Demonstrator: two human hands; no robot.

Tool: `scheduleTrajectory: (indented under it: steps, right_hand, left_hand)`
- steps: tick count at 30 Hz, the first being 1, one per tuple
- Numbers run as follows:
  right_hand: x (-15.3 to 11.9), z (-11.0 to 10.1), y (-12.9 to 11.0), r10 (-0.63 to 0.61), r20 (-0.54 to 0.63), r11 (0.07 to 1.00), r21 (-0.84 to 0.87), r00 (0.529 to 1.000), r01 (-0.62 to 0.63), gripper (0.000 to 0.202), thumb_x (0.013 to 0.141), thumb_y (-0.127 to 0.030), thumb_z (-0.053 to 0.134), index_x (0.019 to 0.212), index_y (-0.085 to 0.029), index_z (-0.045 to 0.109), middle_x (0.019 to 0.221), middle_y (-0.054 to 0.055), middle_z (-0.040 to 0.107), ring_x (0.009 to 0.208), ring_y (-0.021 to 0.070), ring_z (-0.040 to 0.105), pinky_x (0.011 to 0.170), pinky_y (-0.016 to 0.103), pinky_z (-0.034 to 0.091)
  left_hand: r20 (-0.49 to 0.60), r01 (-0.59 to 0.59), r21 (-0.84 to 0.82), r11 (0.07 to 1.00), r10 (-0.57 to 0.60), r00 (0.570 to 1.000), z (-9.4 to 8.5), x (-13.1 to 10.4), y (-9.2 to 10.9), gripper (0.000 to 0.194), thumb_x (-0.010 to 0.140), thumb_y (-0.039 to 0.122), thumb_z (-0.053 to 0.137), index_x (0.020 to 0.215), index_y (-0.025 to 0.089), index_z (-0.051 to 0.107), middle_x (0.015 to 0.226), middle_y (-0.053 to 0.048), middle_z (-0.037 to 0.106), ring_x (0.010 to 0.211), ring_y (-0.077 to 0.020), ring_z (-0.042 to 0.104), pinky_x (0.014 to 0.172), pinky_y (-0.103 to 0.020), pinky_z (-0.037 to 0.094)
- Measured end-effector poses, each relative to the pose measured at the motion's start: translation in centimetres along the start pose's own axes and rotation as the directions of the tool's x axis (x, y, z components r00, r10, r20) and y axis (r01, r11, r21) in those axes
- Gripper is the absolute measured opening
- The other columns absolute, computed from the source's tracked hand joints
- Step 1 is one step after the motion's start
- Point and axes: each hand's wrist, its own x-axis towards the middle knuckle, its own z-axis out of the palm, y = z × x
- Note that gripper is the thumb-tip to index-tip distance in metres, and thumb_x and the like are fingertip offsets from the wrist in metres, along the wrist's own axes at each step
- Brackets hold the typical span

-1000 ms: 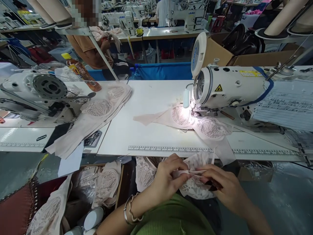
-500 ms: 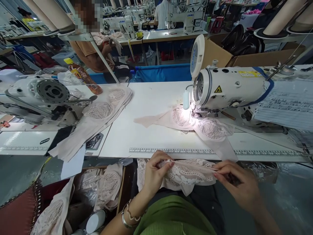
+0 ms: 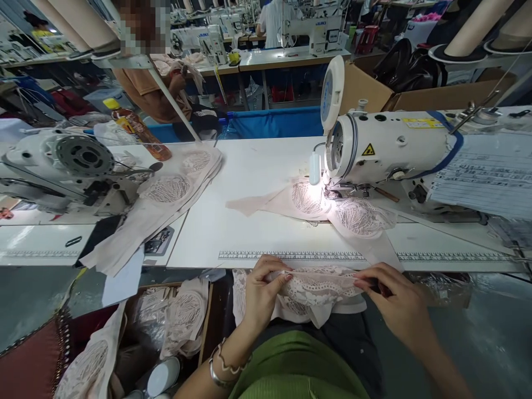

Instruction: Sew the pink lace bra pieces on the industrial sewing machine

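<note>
My left hand (image 3: 261, 288) pinching left end of lace piece (image 3: 316, 288); my right hand (image 3: 394, 302) pinching right end. Piece stretched between both, just below counter (image 3: 249, 183) front edge. Sewing machine (image 3: 386, 149) at counter's right, lace panels (image 3: 332, 208) under its head.

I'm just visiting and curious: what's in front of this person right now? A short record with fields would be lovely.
Place: sewing workshop, white table
Left hand: pinches one end of a lace piece
Right hand: pinches the other end, lace stretched between the hands, just below the table edge
Machine: white sewing machine, lamp lit
Under the needle: pale lace fabric lying on the table
Left of the table: stack of lace pieces, drink bottle
Table edge: printed ruler
</note>
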Motion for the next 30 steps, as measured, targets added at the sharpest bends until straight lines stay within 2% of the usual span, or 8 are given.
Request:
scheduleTrajectory:
  steps: [3, 5, 10, 12, 18, 21, 26, 30]
  right_hand:
    - [0.7, -1.6, -0.4, 0.039, 0.119, 0.99, 0.131, 0.992, -0.055, 0.03, 0.098, -0.044, 0.061, 0.074, -0.027, 0.066, 0.068, 0.002, 0.062, 0.048, 0.0143, 0.048, 0.042, 0.028, 0.038]
    - [1.2, -2.5, -0.8, 0.035, 0.223, 0.973, 0.216, 0.974, -0.084, 0.033, 0.096, -0.048, 0.063, 0.071, -0.026, 0.066, 0.065, 0.002, 0.06, 0.049, 0.0149, 0.05, 0.043, 0.027, 0.04]
    - [1.9, -1.5, -2.9, -0.053, 0.397, 0.971, 0.233, 0.917, -0.045, 0.027, 0.095, -0.039, 0.064, 0.073, -0.024, 0.067, 0.07, 0.003, 0.062, 0.058, 0.0154, 0.056, 0.051, 0.026, 0.043]
    - [2.0, -0.2, -3.6, -0.093, 0.404, 0.975, 0.22, 0.91, 0.002, 0.025, 0.095, -0.033, 0.063, 0.072, -0.023, 0.064, 0.072, 0.002, 0.061, 0.061, 0.015, 0.055, 0.053, 0.026, 0.042]
    - [0.8, 0.6, -1.8, 0.04, 0.395, 0.983, 0.149, 0.918, -0.108, 0.012, 0.092, -0.035, 0.067, 0.091, -0.026, 0.06, 0.068, -0.003, 0.057, 0.054, 0.0136, 0.049, 0.049, 0.025, 0.038]
    - [0.4, -0.1, -0.6, 0.089, 0.411, 0.971, 0.168, 0.907, -0.171, 0.016, 0.089, -0.035, 0.07, 0.09, -0.026, 0.057, 0.072, -0.003, 0.057, 0.054, 0.0127, 0.045, 0.049, 0.024, 0.039]
    - [1.1, -0.4, -0.7, -0.042, 0.39, 0.954, 0.29, 0.92, -0.08, 0.013, 0.096, -0.034, 0.063, 0.086, -0.025, 0.063, 0.088, 0.004, 0.068, 0.067, 0.016, 0.058, 0.058, 0.027, 0.045]
    - [1.4, -0.1, -1.0, -0.028, 0.312, 0.94, 0.332, 0.95, -0.082, 0.024, 0.1, -0.038, 0.058, 0.081, -0.024, 0.062, 0.078, 0.002, 0.064, 0.054, 0.0127, 0.048, 0.05, 0.025, 0.038]
  left_hand:
    - [0.046, 0.055, -0.051, 0.997, -0.053, 0.998, -0.5, 0.3, 0.4, 0.012, 0.081, 0.033, 0.084, 0.077, 0.023, 0.078, 0.084, -0.004, 0.066, 0.086, -0.019, 0.063, 0.081, -0.029, 0.051]
    - [0.194, 0.119, -0.051, 0.992, -0.107, 0.975, -1.0, 0.8, 1.0, 0.017, 0.081, 0.036, 0.083, 0.078, 0.021, 0.076, 0.092, -0.006, 0.067, 0.092, -0.0205, 0.064, 0.087, -0.032, 0.051]
    - [0.706, -0.023, 0.084, 0.996, -0.043, 0.707, -0.3, 1.5, 2.9, 0.051, 0.077, 0.036, 0.087, 0.121, 0.021, 0.067, 0.126, -0.013, 0.063, 0.121, -0.0271, 0.057, 0.104, -0.038, 0.044]
    - [0.749, -0.095, 0.085, 0.992, -0.001, 0.662, 1.1, 1.1, 3.3, 0.031, 0.086, 0.037, 0.079, 0.109, 0.019, 0.069, 0.11, -0.01, 0.067, 0.107, -0.0231, 0.06, 0.095, -0.033, 0.047]
    - [0.635, -0.011, 0.029, 1.0, -0.01, 0.772, 3.3, 0.6, 3.2, 0.034, 0.098, 0.041, 0.061, 0.073, 0.017, 0.064, 0.081, -0.005, 0.061, 0.078, -0.0163, 0.058, 0.072, -0.026, 0.045]
    - [0.613, -0.026, 0.033, 0.999, 0.0, 0.79, 3.1, 1.0, 3.2, 0.038, 0.097, 0.045, 0.061, 0.071, 0.018, 0.064, 0.078, -0.007, 0.062, 0.077, -0.0179, 0.058, 0.071, -0.028, 0.046]
    - [0.601, -0.091, 0.044, 0.995, 0.047, 0.798, 3.1, 1.4, 3.3, 0.036, 0.097, 0.043, 0.062, 0.071, 0.019, 0.064, 0.078, -0.008, 0.065, 0.081, -0.0201, 0.059, 0.076, -0.032, 0.048]
    - [0.613, 0.001, 0.001, 1.0, -0.001, 0.79, 3.1, 1.0, 3.2, 0.027, 0.096, 0.032, 0.064, 0.073, 0.018, 0.063, 0.092, -0.01, 0.069, 0.089, -0.0198, 0.065, 0.079, -0.03, 0.049]
